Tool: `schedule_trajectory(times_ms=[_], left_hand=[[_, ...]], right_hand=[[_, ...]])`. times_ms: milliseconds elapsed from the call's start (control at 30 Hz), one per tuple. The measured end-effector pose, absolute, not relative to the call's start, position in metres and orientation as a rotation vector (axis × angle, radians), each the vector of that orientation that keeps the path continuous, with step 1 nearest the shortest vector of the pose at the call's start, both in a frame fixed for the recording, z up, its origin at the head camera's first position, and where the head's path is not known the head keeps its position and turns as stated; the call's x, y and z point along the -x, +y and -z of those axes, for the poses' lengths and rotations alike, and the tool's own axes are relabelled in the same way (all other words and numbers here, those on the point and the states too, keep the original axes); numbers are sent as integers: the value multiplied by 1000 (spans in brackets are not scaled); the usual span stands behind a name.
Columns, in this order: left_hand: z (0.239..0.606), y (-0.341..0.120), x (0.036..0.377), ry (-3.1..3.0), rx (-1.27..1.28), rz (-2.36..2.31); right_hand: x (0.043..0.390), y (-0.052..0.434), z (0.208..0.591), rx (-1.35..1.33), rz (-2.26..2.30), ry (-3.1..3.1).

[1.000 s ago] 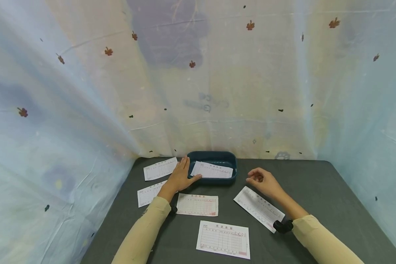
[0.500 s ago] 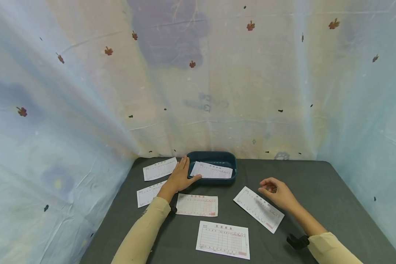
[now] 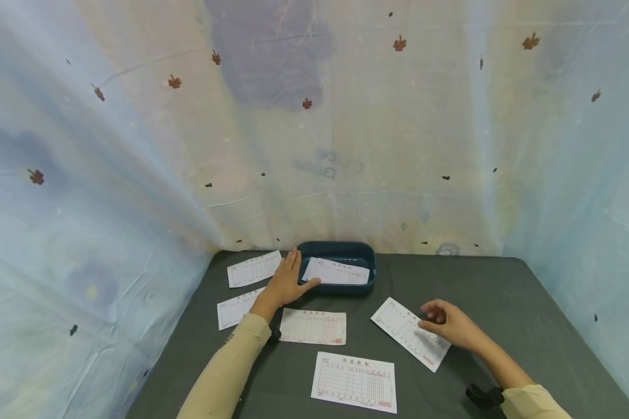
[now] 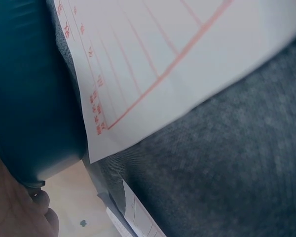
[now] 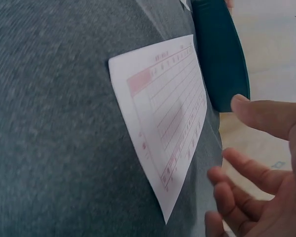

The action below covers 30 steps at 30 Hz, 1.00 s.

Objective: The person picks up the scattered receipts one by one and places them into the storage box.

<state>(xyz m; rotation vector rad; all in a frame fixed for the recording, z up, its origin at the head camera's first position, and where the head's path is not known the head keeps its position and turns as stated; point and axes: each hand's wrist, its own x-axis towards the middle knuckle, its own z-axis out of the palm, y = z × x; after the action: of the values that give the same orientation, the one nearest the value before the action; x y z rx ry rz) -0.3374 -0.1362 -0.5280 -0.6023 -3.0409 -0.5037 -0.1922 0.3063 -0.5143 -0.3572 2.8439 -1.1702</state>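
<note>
My left hand (image 3: 287,280) lies flat on the dark grey table, fingers straight along the left side of a dark teal tray (image 3: 367,251) and thumb at its front wall. The tray (image 4: 29,98) holds one white slip (image 3: 336,271) printed in red. My right hand (image 3: 436,317) hovers with loosely curled fingers (image 5: 259,170) over the right end of another slip (image 3: 406,330) and holds nothing. In the right wrist view that slip (image 5: 167,123) lies flat, with the tray (image 5: 219,54) beyond it.
Several more slips lie on the table: far left (image 3: 254,267), left (image 3: 235,307), middle (image 3: 313,326) and near front (image 3: 354,381). The slip (image 4: 163,64) beside my left wrist runs up to the tray's side. Pale patterned cloth (image 3: 136,174) walls the table on three sides.
My right hand has drawn back from beside the tray, toward me and to the right, and is now over the right slip's end. The left hand has not moved.
</note>
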Motion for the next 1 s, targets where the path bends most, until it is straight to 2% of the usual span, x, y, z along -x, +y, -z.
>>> schedule_trajectory(times_ms=[1000], left_hand=[[531,-136,338,-3031,602,494]], right_hand=[[183,311,529,280,809,2970]])
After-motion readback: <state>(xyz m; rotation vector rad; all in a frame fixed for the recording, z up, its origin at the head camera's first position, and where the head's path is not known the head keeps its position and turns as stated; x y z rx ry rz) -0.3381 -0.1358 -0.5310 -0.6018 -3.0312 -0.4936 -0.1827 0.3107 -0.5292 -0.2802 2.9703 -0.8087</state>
